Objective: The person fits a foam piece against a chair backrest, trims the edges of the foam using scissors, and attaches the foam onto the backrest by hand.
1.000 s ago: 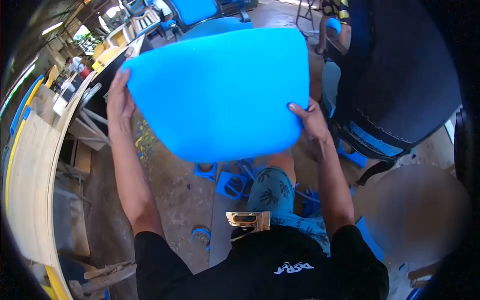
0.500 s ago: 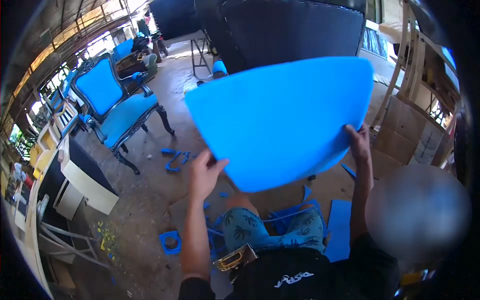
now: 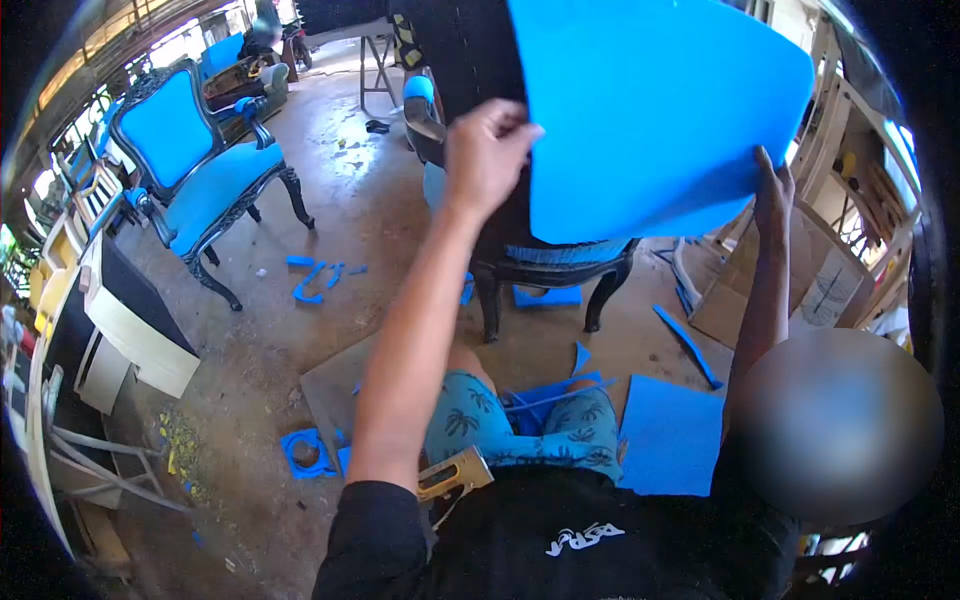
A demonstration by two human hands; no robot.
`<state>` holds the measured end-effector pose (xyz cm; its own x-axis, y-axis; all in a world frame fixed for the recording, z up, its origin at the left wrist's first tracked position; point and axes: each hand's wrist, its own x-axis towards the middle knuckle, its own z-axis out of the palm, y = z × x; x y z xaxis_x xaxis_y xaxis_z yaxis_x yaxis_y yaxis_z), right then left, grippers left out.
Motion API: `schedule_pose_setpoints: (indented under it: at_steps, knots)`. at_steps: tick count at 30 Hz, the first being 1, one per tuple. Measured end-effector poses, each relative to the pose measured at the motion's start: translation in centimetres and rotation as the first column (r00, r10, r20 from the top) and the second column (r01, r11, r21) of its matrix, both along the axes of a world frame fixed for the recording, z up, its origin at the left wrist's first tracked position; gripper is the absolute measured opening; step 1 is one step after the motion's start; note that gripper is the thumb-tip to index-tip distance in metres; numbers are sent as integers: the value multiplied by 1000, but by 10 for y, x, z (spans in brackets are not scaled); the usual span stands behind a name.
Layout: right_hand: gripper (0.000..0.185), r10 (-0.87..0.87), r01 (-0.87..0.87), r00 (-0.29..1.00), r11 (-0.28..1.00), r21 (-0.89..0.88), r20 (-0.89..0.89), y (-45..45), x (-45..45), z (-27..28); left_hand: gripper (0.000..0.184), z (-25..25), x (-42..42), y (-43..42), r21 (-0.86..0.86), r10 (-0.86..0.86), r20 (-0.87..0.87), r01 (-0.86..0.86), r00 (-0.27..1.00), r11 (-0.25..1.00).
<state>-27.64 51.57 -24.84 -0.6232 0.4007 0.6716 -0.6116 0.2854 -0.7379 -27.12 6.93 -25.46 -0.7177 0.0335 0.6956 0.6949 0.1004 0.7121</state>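
Note:
A large blue foam sheet (image 3: pixel 660 110) with rounded corners is held up in front of me, against a dark upright panel (image 3: pixel 465 60). My left hand (image 3: pixel 488 155) is closed at its left edge, thumb and fingertips pinching there. At the lower right edge, my right hand (image 3: pixel 772 200) grips the sheet, its fingers partly hidden behind the foam. Below the sheet shows a dark carved chair (image 3: pixel 555 265) with a blue seat. A staple gun (image 3: pixel 455 477) rests by my waist.
To the left stands a carved armchair (image 3: pixel 205 165) with blue padding. Blue foam offcuts (image 3: pixel 308 453) and a flat blue sheet (image 3: pixel 670 435) lie on the floor. A cardboard box (image 3: pixel 735 285) and wooden frames (image 3: pixel 870 150) are at right. Another person (image 3: pixel 265 35) is far back.
The foam sheet has moved up, forward and right, toward the dark panel. Both hands rose with it, the left reaching farther out. My view has shifted, showing the chair beneath.

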Motion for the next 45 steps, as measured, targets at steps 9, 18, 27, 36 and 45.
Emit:
schedule_pose_setpoints:
  at_steps: [9,18,27,36,45]
  knots:
    - [47,108,-112,992,992,-63,-62,-38,-34,-5,17,27,-32,-52,-140,110,-107,-124,988,982]
    - [46,115,-125,990,984,-123,-85,-41,-54,-24,16,14,-41,-59,-117,116,-174,-137,978,984]
    - [36,141,-163,978,977,-140,-152,-50,-49,-9,14,16,-32,-52,-66,204,-150,-215,968,974]
    - [32,200,-219,970,966,-136,-138,-56,-48,-6,14,12,-37,-51,22,203,-159,-203,966,979]
    - [28,273,-295,951,941,-164,-146,-56,-68,-2,16,14,-35,-49,32,201,-138,-198,970,980]
